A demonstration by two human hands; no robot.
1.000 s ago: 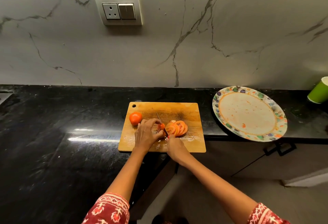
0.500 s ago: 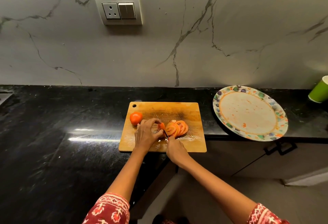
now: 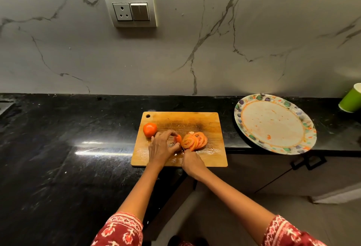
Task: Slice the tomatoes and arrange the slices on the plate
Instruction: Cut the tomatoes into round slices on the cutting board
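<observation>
While the tomato end (image 3: 178,139) is pinched by the curled fingers of the left hand (image 3: 161,149) on the board (image 3: 212,122), a knife (image 3: 183,148) is gripped by the right hand (image 3: 192,161). Slices (image 3: 195,140) are fanned just beside it; a whole tomato (image 3: 149,129) sits left, the plate (image 3: 274,123) well apart.

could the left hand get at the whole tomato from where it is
Probably yes: the whole tomato sits just beside the left hand on the cutting board, nothing between, though that hand now holds the tomato end.
</observation>
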